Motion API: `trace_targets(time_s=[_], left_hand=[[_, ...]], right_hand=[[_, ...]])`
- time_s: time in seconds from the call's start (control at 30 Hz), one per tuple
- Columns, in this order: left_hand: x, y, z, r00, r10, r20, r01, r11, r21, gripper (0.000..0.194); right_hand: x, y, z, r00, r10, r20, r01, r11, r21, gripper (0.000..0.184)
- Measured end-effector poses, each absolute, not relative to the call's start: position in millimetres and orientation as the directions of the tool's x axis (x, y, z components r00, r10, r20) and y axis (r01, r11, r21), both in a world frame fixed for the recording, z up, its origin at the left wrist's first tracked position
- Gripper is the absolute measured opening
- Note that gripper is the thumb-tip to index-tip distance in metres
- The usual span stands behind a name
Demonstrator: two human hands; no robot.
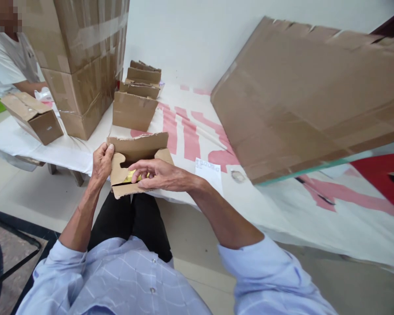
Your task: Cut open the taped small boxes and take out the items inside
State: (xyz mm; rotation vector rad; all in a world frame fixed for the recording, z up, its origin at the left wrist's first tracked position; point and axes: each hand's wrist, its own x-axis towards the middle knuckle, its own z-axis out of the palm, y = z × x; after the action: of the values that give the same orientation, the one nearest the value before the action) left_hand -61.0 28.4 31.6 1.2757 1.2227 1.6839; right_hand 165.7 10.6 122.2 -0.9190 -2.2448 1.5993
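A small brown cardboard box (138,151) sits at the table's near edge, its lid flaps raised and its top open. My left hand (102,164) is closed on the box's left side, thumb against the upper left corner. Over the opening reaches my right hand (160,175), fingers apart and loosely bent, the thumb by the front flap. Something yellow (128,176) shows inside the box beneath those fingers; its kind cannot be made out. My right hand hides part of the box's inside.
Several open cartons (134,109) stand in a row behind. Tall taped boxes (82,87) rise at left, near a smaller box (33,116) and another person (6,65). A large cardboard sheet (302,105) leans at right. Paper (209,173) and a dark pen-like tool (318,192) lie on the table.
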Motion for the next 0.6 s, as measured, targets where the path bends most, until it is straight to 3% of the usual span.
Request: trace_targets(time_s=[0.13, 0.3, 0.6], left_hand=[[-61.7, 35.5, 29.5, -0.295, 0.908, 0.296, 0.027, -0.302, 0.953, 0.048], [-61.6, 44.0, 28.4, -0.301, 0.904, 0.303, 0.034, -0.307, 0.951, 0.043], [-60.0, 44.2, 36.6, -0.415, 0.840, 0.349, 0.067, -0.354, 0.933, 0.023]], right_hand=[[176.6, 11.5, 127.7, -0.792, 0.599, -0.119, 0.334, 0.260, -0.906, 0.047], [187.0, 11.7, 129.7, -0.733, 0.671, -0.107, 0.466, 0.382, -0.798, 0.043], [186.3, 9.7, 125.0, -0.648, 0.761, -0.016, 0.451, 0.366, -0.814, 0.023]])
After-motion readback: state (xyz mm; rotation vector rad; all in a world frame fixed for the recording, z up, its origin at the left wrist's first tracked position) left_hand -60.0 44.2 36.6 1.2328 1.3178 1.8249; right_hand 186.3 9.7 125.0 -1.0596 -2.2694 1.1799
